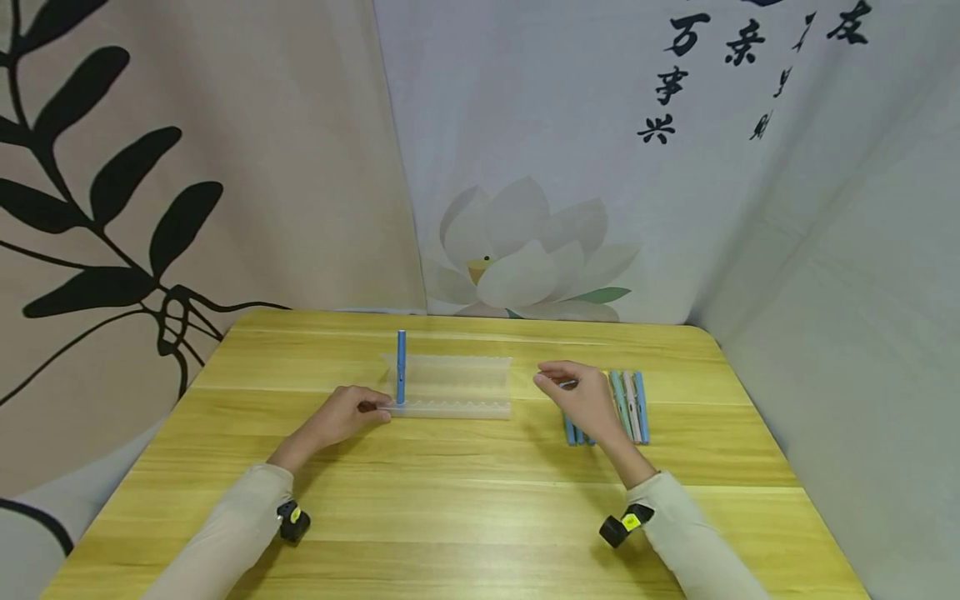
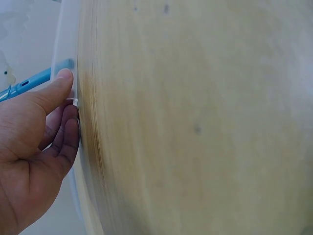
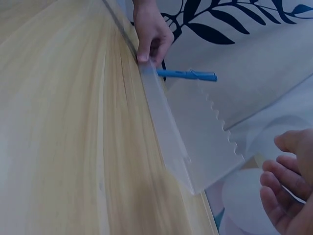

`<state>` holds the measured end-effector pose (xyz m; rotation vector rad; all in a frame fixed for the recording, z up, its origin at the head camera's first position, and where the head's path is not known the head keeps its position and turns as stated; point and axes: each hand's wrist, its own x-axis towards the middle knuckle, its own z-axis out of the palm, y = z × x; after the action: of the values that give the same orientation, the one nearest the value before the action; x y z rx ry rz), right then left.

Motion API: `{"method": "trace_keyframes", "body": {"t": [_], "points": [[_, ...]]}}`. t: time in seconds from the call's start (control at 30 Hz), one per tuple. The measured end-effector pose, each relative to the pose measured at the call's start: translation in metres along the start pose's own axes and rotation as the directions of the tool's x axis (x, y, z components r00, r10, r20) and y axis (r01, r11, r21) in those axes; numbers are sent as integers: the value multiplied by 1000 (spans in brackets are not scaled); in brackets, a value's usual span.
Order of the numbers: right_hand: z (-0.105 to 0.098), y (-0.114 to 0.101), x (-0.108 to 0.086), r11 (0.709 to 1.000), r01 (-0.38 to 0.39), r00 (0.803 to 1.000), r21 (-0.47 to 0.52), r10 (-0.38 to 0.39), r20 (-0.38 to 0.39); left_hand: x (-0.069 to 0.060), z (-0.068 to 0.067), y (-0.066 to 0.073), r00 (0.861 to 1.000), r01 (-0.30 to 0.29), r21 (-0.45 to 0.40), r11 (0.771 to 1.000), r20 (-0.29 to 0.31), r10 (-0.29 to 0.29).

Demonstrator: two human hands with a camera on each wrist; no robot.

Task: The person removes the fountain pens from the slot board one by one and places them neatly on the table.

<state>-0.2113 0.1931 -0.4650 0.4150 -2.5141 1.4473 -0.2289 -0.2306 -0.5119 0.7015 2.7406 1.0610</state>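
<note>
A clear plastic pen rack (image 1: 450, 409) with scalloped notches stands on the table. One blue pen (image 1: 401, 367) rests in it at the left end, also visible in the left wrist view. My left hand (image 1: 347, 414) pinches the rack's front left corner, thumb on the front strip and fingers curled at the edge. To the right of the rack, my right hand (image 1: 588, 406) hovers over a row of pens, hiding some of them. In the right wrist view its fingers (image 3: 283, 171) are loosely bent and hold nothing. Green, pale pink and blue pens (image 1: 640, 407) show beside it.
The wooden table (image 1: 450, 517) extends toward me in front of the rack. Behind its back edge hangs a printed curtain (image 1: 525, 125) with a lotus and dark writing. A white cloth (image 1: 847, 292) hangs on the right side.
</note>
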Motion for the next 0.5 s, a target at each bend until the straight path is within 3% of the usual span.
{"method": "trace_keyframes", "body": {"t": [0.5], "points": [[40, -20, 15, 997, 3, 999, 79, -7, 47, 0, 1, -3, 1000, -5, -1, 1000, -5, 5]]}}
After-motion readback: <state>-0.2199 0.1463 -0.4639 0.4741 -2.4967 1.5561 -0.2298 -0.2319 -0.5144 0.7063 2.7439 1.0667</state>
